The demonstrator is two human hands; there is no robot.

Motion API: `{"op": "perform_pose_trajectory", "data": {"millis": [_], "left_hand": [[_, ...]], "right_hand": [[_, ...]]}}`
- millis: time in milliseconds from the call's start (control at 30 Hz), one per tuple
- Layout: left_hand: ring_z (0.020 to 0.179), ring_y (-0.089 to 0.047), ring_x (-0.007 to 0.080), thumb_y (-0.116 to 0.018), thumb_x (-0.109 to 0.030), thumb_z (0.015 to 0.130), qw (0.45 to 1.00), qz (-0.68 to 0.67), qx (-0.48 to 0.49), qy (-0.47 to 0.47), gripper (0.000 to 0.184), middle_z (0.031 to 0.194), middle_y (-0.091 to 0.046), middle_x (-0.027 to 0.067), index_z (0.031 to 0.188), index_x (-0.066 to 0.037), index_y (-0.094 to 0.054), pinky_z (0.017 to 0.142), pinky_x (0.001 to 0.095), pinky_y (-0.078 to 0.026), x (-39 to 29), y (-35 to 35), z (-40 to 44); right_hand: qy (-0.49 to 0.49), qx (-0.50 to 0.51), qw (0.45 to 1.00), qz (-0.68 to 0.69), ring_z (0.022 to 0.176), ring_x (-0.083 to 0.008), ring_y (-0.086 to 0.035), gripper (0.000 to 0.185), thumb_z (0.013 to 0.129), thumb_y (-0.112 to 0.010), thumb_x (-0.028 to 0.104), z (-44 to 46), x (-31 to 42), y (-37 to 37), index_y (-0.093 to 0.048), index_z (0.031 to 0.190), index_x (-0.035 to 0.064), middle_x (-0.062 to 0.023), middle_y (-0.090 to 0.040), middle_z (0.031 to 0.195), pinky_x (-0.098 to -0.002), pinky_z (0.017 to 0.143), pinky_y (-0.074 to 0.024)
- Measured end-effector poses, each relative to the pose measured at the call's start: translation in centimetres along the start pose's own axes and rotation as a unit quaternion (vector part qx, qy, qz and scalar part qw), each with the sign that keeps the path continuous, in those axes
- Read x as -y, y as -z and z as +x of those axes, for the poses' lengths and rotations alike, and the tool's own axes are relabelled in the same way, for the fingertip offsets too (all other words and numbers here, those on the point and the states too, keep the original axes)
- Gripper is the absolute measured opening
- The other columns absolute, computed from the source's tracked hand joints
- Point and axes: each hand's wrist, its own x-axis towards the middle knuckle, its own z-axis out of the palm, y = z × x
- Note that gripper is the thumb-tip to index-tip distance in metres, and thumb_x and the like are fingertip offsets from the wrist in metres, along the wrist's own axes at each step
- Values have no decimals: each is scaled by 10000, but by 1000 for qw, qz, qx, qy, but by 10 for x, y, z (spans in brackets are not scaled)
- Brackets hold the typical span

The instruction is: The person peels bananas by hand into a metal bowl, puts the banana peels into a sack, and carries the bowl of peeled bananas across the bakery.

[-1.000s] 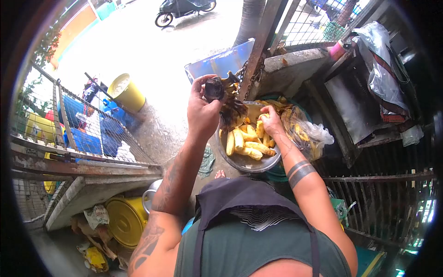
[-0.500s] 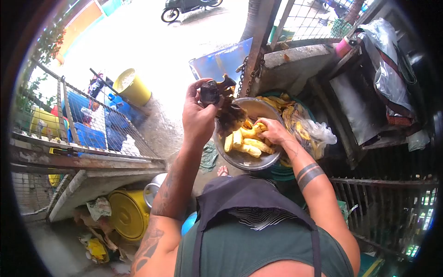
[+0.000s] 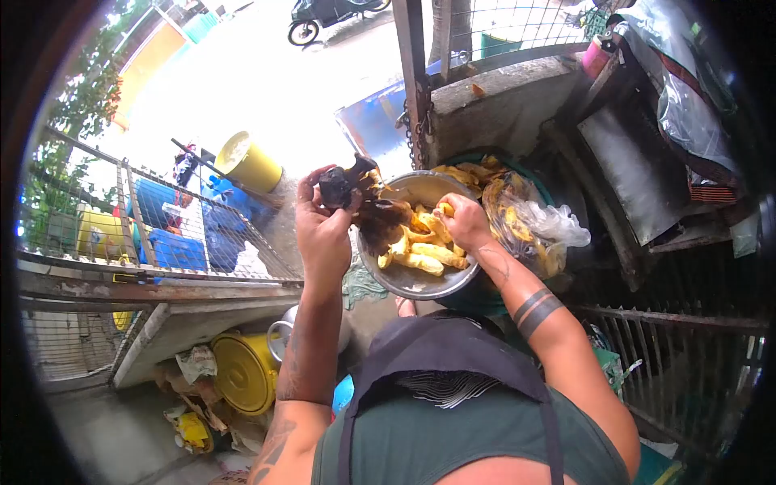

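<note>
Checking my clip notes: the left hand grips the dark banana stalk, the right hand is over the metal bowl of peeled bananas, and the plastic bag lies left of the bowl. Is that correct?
Not quite: in the head view, the plastic bag is right of the metal bowl. The rest holds: left hand on the dark banana stalk, right hand over the peeled bananas.

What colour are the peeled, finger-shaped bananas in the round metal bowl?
Yellow peeled bananas lie in the round metal bowl, best seen in the head view.
</note>
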Motion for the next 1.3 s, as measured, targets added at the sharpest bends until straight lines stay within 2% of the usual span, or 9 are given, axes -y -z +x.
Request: {"op": "perform_pose_trajectory", "data": {"millis": [233,300,400,500,600,700,800,1167,1300], "left_hand": [[1016,-615,157,-599,121,866,999,24,-38,-12,403,1109,-614,108,1223,-23,-480,901,302,-504,-4,-13,-13],[1018,-613,160,-603,116,869,999,12,-44,-2,404,1116,-612,109,1226,-26,-480,902,303,-503,-6,-16,-17],[1015,-612,166,-605,109,874,999,-16,-52,6,405,1125,-612,110,1232,-32,-480,898,304,-507,-8,-23,-20],[1012,-620,180,-603,102,880,997,-42,-64,14,401,1123,-620,113,1234,-41,-481,886,322,-522,-13,-30,-18],[995,-634,193,-602,93,886,994,-72,-74,30,388,1111,-634,116,1229,-44,-482,863,339,-543,-15,-38,-15],[968,-649,198,-603,85,890,993,-76,-81,48,386,1098,-644,120,1228,-46,-471,837,343,-559,-11,-45,-10],[948,-655,191,-604,83,890,993,-61,-84,61,400,1090,-648,120,1236,-49,-451,822,324,-559,0,-53,-7],[949,-631,155,-594,157,802,996,79,45,-23,475,1065,-593,107,1216,-31,-454,825,267,-530,36,-78,-1],[902,-617,135,-561,156,781,991,119,51,-30,488,1026,-561,88,1219,-34,-461,789,255,-525,38,-86,-4]], "right_hand": [[-57,-119,991,1,1011,-382,-629,411,772,-696,106,74,-31,50,-537,1142,25,-245,-645,1068,-440,895,-492],[-73,-92,993,-30,1030,-379,-617,387,802,-639,180,95,-53,58,-577,1157,40,-232,-637,1112,-430,927,-482],[-94,219,938,-253,1061,-360,-601,375,859,-580,309,101,-58,56,-645,1135,63,-194,-632,1165,-408,970,-460],[-42,186,931,-312,1079,-332,-594,418,896,-537,416,87,-35,62,-695,1096,86,-140,-653,1153,-399,996,-441],[39,28,997,-67,1049,-293,-614,332,925,-613,361,69,12,85,-691,1045,62,-113,-686,1050,-422,960,-455],[33,192,865,462,913,-134,-609,226,936,-656,186,26,66,98,-632,1070,5,-63,-660,939,-278,827,-496],[79,143,933,322,886,-153,-623,252,918,-676,193,4,86,100,-631,1098,22,-100,-659,934,-290,795,-503],[111,48,941,316,959,-264,-624,252,907,-659,192,12,61,84,-641,1086,16,-170,-636,1016,-366,853,-496],[106,91,947,290,962,-190,-595,230,915,-675,189,15,54,84,-618,1025,-5,-110,-625,1003,-344,872,-479]]}}
